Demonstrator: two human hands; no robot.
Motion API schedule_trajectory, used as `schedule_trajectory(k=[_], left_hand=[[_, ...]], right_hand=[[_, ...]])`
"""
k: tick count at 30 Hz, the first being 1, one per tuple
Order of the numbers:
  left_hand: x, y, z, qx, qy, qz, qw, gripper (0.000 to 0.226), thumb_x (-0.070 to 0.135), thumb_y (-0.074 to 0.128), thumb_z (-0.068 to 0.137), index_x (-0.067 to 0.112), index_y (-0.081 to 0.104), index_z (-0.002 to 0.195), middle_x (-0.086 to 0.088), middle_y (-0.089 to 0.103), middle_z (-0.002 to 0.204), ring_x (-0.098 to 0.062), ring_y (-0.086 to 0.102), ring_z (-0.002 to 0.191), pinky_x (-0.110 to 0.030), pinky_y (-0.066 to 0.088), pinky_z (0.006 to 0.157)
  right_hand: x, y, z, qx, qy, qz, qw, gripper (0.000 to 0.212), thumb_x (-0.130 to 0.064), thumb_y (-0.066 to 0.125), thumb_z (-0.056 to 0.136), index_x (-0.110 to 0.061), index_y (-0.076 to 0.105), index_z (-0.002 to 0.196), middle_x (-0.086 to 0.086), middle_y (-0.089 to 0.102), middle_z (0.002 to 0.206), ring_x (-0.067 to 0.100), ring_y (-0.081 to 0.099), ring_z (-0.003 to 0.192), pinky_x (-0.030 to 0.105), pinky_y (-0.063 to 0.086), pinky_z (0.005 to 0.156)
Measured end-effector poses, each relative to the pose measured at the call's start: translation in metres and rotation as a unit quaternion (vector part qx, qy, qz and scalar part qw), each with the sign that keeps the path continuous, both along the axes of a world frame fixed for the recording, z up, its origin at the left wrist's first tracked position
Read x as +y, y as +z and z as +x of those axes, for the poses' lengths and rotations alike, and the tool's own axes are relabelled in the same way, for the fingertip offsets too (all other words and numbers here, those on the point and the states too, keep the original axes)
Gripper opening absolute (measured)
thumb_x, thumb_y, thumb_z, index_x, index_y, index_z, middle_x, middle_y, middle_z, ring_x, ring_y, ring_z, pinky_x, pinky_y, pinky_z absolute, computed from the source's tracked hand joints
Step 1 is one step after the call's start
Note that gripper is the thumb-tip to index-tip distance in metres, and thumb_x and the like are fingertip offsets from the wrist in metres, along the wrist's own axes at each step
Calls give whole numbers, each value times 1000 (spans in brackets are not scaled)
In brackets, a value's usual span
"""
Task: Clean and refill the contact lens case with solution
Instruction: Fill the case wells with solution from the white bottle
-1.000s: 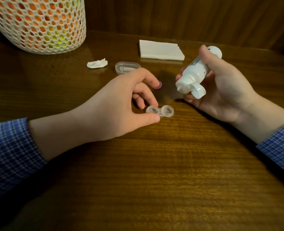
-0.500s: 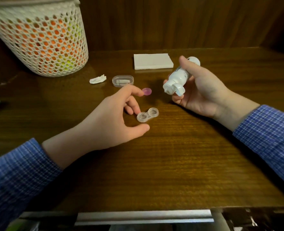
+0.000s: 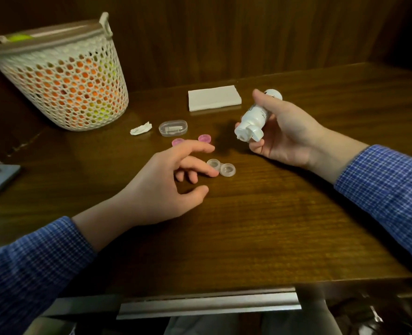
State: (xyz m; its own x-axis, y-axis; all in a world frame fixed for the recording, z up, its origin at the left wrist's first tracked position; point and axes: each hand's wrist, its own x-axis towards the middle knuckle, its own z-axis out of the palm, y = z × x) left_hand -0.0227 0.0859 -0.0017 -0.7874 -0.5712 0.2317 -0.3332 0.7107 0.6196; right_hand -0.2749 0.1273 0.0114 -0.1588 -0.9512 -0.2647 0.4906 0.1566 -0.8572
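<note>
both arms wear long sleeves of a woven shirt in a small blue-and-white check, a fine grid of darker blue lines over paler squares. the left sleeve (image 3: pixel 31 264) ends in a plain edge short of the wrist, leaving the wrist and the left hand (image 3: pixel 161 187) bare. the right sleeve (image 3: pixel 388 189) ends the same way above the bare right hand (image 3: pixel 287 136). no rings, watch or bands show.

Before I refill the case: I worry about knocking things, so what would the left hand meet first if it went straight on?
Probably the case: a fingertip of the left hand already looks at its near well, though contact is unclear.
</note>
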Motion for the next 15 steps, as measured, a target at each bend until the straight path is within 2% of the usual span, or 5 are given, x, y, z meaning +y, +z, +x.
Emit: schedule_trajectory(k=[3, 5, 8, 12, 15], left_hand=[[-1, -1, -5, 6, -28, -2, 1000, 70, 15, 81, 85, 33, 50, 145, 23, 73, 117, -17, 69, 90, -30, 58, 73], [-2, -4, -8, 37, -30, -20, 999, 63, 15, 80, 85, 27, 55, 141, 18, 75, 112, -20, 69, 84, -31, 58, 67], [-9, -4, -17, 53, 9, -78, 995, 62, 25, 81, 80, 20, 58, 137, 11, 67, 110, -15, 61, 75, -23, 52, 58], [-20, -4, -30, -3, 27, -31, 999, 85, 29, 88, 77, 26, 42, 148, 13, 60, 126, -6, 61, 78, -12, 49, 61], [-22, -7, -32, -17, 17, -9, 1000, 86, 25, 87, 78, 31, 39, 149, 15, 62, 121, -7, 64, 83, -21, 51, 77]], right_hand=[[-1, 0, 0, -2, 2, 1, 1000, 38, -42, 72, 92, -14, 53, 109, 14, 70, 82, 24, 44, 95, 23, 44, 50], [-1, 0, 0, -3, 6, 0, 1000, 38, -42, 71, 93, -14, 53, 109, 13, 71, 79, 24, 45, 96, 23, 44, 49], [-2, -1, 0, 5, 8, -5, 1000, 38, -42, 70, 94, -14, 51, 110, 11, 71, 74, 27, 43, 103, 23, 46, 49], [-2, -2, 2, 47, 28, -13, 998, 39, -45, 68, 93, -14, 51, 110, 6, 74, 72, 28, 43, 105, 24, 47, 55], [-2, -4, 3, 91, 46, -19, 995, 41, -48, 64, 95, -11, 54, 109, 5, 74, 74, 27, 51, 95, 29, 45, 75]])
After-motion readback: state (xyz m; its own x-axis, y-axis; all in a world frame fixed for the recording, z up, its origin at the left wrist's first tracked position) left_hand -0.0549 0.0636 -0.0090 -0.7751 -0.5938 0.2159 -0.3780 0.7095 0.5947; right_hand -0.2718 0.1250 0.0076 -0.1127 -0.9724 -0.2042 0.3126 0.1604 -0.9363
